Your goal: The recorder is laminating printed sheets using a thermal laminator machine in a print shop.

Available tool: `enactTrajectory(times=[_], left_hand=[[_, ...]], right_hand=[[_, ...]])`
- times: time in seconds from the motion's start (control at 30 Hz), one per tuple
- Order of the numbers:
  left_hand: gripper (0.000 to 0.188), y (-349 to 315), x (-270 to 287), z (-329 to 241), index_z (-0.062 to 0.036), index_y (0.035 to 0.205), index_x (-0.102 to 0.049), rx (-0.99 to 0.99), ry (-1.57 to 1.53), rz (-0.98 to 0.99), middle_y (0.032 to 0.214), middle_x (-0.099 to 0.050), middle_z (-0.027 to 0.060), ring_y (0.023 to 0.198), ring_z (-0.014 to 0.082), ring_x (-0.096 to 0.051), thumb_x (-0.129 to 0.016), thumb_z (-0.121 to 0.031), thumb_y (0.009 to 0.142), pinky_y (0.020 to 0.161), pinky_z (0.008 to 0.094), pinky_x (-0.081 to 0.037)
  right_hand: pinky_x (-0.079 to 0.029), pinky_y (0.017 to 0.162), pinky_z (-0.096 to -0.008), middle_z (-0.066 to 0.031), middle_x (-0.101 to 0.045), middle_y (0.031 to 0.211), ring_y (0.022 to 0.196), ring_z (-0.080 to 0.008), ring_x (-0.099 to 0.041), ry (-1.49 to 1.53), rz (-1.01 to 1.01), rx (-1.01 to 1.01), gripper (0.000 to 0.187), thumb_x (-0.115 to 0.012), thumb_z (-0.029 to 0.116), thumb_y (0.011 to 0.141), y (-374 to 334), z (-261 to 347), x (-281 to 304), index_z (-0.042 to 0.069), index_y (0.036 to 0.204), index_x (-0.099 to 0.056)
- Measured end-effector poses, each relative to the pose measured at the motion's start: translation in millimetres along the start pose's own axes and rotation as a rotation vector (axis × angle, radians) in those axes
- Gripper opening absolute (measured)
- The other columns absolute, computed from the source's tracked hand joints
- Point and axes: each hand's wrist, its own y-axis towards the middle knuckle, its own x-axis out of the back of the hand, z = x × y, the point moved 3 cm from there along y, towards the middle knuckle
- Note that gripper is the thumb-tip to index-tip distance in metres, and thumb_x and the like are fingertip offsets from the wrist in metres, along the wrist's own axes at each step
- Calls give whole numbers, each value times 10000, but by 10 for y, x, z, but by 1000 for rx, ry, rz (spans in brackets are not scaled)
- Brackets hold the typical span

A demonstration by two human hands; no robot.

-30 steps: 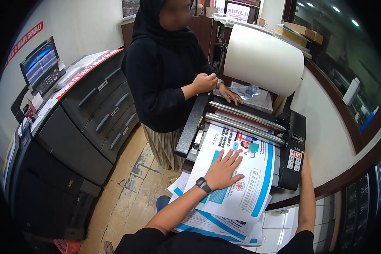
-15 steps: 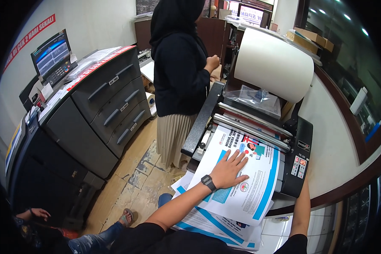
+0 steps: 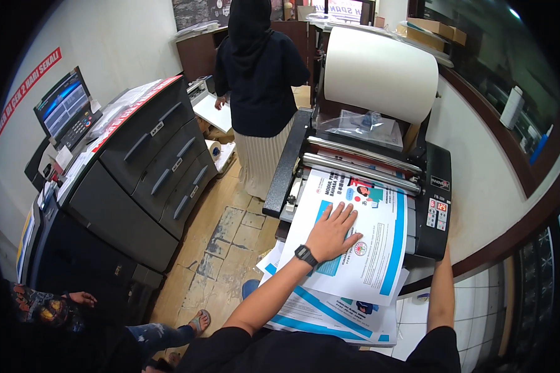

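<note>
My left hand (image 3: 333, 233) lies flat on a printed sheet (image 3: 370, 271) with blue bands, its fingers spread toward the rollers. The sheet's far edge reaches under the metal rollers (image 3: 361, 174) of a black roll laminator (image 3: 440, 165). A dark watch (image 3: 305, 254) is on my left wrist. Below the sheet, more printed sheets (image 3: 330, 315) with blue stripes lie overlapped near my body. My right forearm (image 3: 442, 292) runs up to the laminator's right side. The machine hides my right hand, so its fingers cannot be seen.
A large white roll (image 3: 379, 74) sits behind the rollers, with clear plastic (image 3: 370, 124) below it. At left stands a dark copier (image 3: 127, 168) with drawers and a screen. Another person (image 3: 258, 81) stands beyond the laminator; a seated person's sandalled foot (image 3: 200, 320) is at lower left.
The standing person has turned away, farther left, with one arm lowered near a white surface. My view has shifted slightly. My left hand stays flat on the sheet.
</note>
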Motion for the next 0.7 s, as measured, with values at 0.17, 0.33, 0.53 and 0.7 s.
enactTrajectory(times=[0.17, 0.33, 0.53, 0.7], left_hand=[[632, -297, 115, -212, -36, 1465, -500, -1, -169, -117, 1565, -433, 179, 1492, 356, -329, -546, -463, 1001, 1237, 503, -187], [729, -1054, 160, 47, 50, 1455, -442, 286, -222, -397, 1535, -387, 308, 1447, 458, -342, -736, -251, 860, 1209, 538, -219], [509, -1724, -244, 452, 85, 1321, -519, 634, -875, -522, 1249, -631, 204, 1136, 248, -617, -713, -195, 942, 963, 353, -489], [243, -1785, -371, 497, 3, 1015, -637, 674, -1185, -364, 958, -673, 5, 823, 48, -544, -652, -240, 1025, 742, 219, -456]], right_hand=[[-534, 868, -430, -158, -715, 1084, 955, -306, -694, -115, -170, 25, 500, -617, 60, 924, -132, -361, 660, -25, 1397, -479], [-438, 423, -244, -34, -573, 743, 509, -100, -555, 423, -144, -707, 193, -579, 183, 1036, -1096, 1542, 599, 27, 1142, -539], [-461, 744, -227, -22, -638, 850, 828, -56, -571, 586, 92, -585, 347, -465, 289, 1094, -1212, 2807, 402, 24, 928, -616], [-491, 765, -235, -37, -674, 904, 819, -76, -605, 946, 14, -668, 360, -491, 334, 1089, -1315, 2873, 388, 9, 1012, -625]])
